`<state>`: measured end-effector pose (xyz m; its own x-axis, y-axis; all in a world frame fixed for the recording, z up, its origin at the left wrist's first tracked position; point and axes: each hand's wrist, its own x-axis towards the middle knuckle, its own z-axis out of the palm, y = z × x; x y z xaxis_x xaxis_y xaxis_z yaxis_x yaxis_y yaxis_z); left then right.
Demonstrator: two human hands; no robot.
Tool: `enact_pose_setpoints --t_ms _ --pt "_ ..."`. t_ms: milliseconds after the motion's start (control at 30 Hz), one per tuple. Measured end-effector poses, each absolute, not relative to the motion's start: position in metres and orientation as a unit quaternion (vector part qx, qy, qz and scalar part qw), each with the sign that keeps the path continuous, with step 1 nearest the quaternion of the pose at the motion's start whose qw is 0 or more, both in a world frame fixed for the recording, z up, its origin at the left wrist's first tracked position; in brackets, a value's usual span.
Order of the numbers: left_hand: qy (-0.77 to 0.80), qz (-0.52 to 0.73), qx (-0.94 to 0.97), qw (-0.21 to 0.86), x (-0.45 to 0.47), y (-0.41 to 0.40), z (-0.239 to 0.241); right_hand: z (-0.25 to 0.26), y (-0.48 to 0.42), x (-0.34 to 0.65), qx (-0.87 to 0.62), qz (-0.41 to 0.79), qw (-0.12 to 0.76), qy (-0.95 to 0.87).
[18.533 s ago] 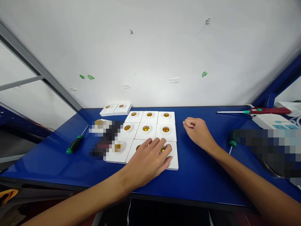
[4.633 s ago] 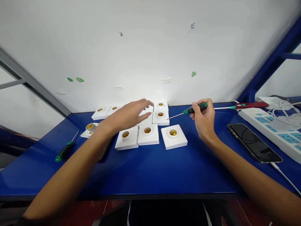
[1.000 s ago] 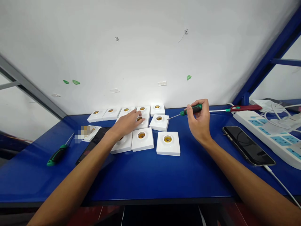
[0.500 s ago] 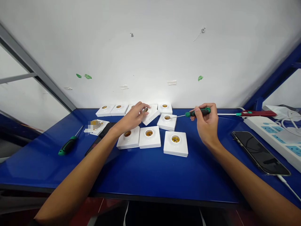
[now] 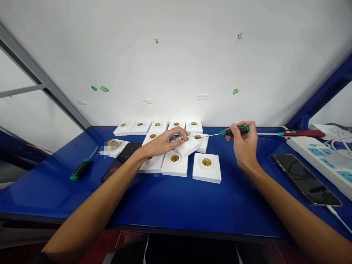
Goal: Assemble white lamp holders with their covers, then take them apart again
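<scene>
My left hand grips a white square lamp holder by its round socket, with the piece tilted over its neighbours. Fingers hide part of that socket. In my right hand is a screwdriver with a green and black handle, its shaft pointing left. The tip reaches the brass-lined socket of another lamp holder; whether it touches cannot be made out. Closer to me lie a lamp holder on its own and another just left of it. My left forearm partly covers one more.
Several lamp holders line the wall. Left are a second screwdriver, a partly blurred white piece and a dark phone under my forearm. Right lie a charging phone, a power strip and a red-handled tool.
My left hand has carried the tilted lamp holder right and closer to me, uncovering lamp holders behind it. My right hand keeps the screwdriver in nearly the same place.
</scene>
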<state>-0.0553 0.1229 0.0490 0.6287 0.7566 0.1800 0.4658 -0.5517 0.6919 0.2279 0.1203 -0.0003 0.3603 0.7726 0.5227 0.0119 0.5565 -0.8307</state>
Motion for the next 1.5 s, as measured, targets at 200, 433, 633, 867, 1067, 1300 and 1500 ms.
enact_pose_setpoints --t_ms 200,433,633,867,1067,1300,1500 --pt "0.471 0.282 0.816 0.182 -0.033 0.115 0.035 0.0 0.12 0.227 -0.392 0.265 0.726 -0.499" --pt "0.447 0.303 0.817 0.201 -0.033 0.12 0.031 -0.001 0.121 0.229 -0.389 0.274 0.73 -0.49" --pt "0.364 0.366 0.788 0.336 -0.042 0.126 0.032 -0.002 0.126 0.232 -0.382 0.327 0.742 -0.443" --pt "0.368 0.388 0.763 0.364 -0.041 0.127 0.031 0.002 0.12 0.228 -0.36 0.332 0.714 -0.5" --pt "0.4 0.406 0.748 0.342 -0.041 0.124 0.033 0.0 0.112 0.223 -0.346 0.308 0.704 -0.538" --pt "0.417 0.431 0.732 0.323 -0.046 0.124 0.037 -0.007 0.113 0.217 -0.336 0.359 0.696 -0.523" --pt "0.421 0.412 0.757 0.283 -0.039 0.121 0.037 0.007 0.103 0.212 -0.381 0.244 0.68 -0.577"
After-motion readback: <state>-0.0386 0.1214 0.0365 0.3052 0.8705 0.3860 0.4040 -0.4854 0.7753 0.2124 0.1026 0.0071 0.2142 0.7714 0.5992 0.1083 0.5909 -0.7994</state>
